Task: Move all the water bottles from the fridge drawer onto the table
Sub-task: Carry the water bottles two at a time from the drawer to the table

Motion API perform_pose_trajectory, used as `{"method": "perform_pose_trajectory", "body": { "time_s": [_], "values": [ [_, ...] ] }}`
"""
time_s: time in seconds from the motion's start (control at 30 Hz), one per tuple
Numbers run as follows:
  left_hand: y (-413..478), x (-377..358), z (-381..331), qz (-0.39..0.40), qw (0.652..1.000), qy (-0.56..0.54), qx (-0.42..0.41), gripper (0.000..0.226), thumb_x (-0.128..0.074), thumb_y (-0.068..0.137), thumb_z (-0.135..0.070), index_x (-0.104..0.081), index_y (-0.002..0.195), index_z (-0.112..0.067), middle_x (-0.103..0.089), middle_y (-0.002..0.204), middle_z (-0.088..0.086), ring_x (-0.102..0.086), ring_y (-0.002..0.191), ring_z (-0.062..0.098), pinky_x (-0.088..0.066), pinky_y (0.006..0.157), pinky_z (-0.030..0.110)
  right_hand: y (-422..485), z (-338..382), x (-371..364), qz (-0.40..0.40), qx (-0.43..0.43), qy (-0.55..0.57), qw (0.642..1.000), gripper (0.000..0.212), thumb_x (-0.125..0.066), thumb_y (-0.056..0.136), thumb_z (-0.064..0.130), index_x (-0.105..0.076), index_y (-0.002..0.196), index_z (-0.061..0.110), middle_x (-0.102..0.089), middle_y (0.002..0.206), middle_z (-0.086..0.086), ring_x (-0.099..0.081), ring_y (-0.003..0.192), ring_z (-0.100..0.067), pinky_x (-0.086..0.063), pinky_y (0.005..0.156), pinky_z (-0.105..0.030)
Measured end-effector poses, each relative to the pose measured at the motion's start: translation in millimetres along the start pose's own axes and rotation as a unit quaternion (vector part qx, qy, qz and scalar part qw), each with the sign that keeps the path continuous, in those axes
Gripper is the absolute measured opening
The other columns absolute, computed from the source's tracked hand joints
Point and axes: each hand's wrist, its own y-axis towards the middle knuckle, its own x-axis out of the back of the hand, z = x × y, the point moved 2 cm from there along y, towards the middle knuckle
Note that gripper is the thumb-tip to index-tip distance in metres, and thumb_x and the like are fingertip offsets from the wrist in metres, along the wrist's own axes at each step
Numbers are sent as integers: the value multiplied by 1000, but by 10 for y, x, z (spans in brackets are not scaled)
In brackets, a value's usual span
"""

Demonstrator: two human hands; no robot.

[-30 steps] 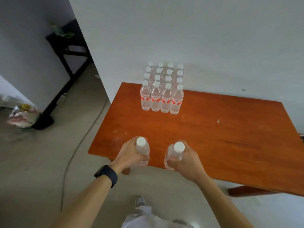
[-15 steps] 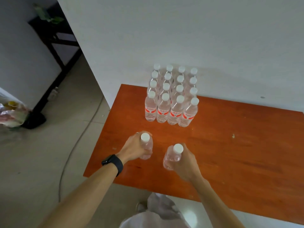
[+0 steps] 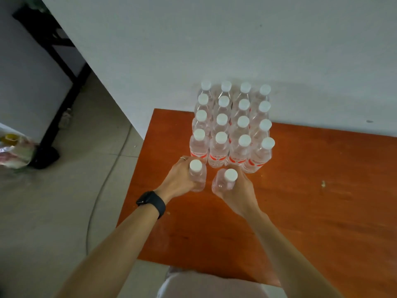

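Note:
Several clear water bottles (image 3: 233, 125) with white caps and red labels stand in a tight block at the back of the orange-brown wooden table (image 3: 311, 190), against the white wall. My left hand (image 3: 178, 179) grips one more bottle (image 3: 196, 175) upright, just in front of the block's left front corner. My right hand (image 3: 238, 190) grips another bottle (image 3: 225, 181), tilted slightly left, in front of the block's second column. The two held bottles are close together. Whether they touch the tabletop I cannot tell.
A black watch sits on my left wrist (image 3: 151, 203). A black metal stand (image 3: 60, 67) and a plastic bag (image 3: 12, 151) are on the floor at the left. A thin cable (image 3: 101, 190) runs along the tiled floor beside the table's left edge.
Both hands have carried their bottles forward over the table, from near its front edge up to the front row of the standing block. The camera has come closer.

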Motion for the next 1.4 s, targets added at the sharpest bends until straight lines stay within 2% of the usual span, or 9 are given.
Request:
{"method": "perform_pose_trajectory", "body": {
  "time_s": [0.1, 0.23, 0.33, 0.43, 0.6, 0.73, 1.07, 1.23, 1.4],
  "values": [
    [82, 32, 28, 44, 999, 4, -15, 64, -92, 63, -28, -61, 119, -36, -62, 117, -13, -56, 113, 9, -49, 92, 33, 115, 15, -46, -2, -7, 6, 1000, 59, -82, 68, 34, -51, 118, 36, -61, 111, 19, -64, 99, -4, -59, 84, -28],
    [36, 28, 135, 32, 997, -63, 16, 85, -93, 66, -27, -36, 128, -40, -57, 128, -10, -59, 116, 12, -54, 93, 34, 173, 11, -71, 14, -21, 21, 999, 65, -81, 66, 41, -48, 121, 41, -62, 115, 18, -64, 103, -6, -59, 85, -32],
    [-9, -31, 258, 18, 994, -106, 36, 91, -93, 66, -24, -24, 122, -41, -52, 128, -9, -60, 116, 14, -58, 92, 34, 117, -29, -59, 4, -47, 70, 996, 86, -87, 61, 43, -41, 133, 42, -59, 126, 19, -61, 114, -8, -57, 91, -36],
    [-73, -124, 388, -9, 986, -151, 67, 99, -93, 63, -20, -21, 127, -39, -43, 134, -8, -49, 126, 14, -50, 97, 26, 39, -102, -78, 3, -76, 89, 993, 103, -93, 55, 43, -35, 139, 41, -54, 133, 19, -56, 121, -9, -51, 98, -35],
    [-15, -273, 576, 24, 980, -157, 119, 112, -92, 61, -36, -17, 144, -43, -44, 144, -5, -47, 133, 21, -48, 107, 48, 49, -279, -302, 49, -143, 81, 985, 96, -87, 65, 42, -33, 144, 34, -56, 131, 14, -56, 123, -14, -49, 105, -40],
    [62, -395, 615, 48, 982, -146, 112, 94, -88, 75, -32, -30, 149, -34, -56, 138, -8, -52, 131, 19, -49, 99, 30, 107, -306, -447, 45, -163, 85, 982, 86, -83, 78, 35, -33, 148, 31, -59, 132, 12, -58, 121, -12, -49, 99, -27],
    [133, -458, 626, 14, 984, -145, 108, 73, -84, 80, -32, -46, 142, -30, -63, 121, -20, -60, 117, 11, -50, 88, 20, 255, -115, -496, 31, -143, 95, 985, 79, -82, 82, 29, -36, 146, 27, -62, 134, 4, -63, 116, -20, -55, 96, -35],
    [260, -440, 654, 19, 987, -122, 107, 86, -80, 71, -54, -43, 145, -29, -65, 125, -12, -62, 116, 14, -57, 94, 35, 315, -119, -485, 25, -155, 96, 983, 84, -83, 80, 36, -35, 149, 27, -64, 131, 6, -65, 114, -20, -55, 89, -29],
    [362, -447, 644, 11, 989, -115, 89, 71, -83, 79, -39, -48, 140, -29, -66, 121, -12, -64, 113, 14, -57, 93, 34, 435, -120, -440, 40, -170, 96, 980, 81, -85, 78, 31, -41, 146, 23, -63, 130, 6, -61, 115, -17, -47, 87, -21]
  ]
}}
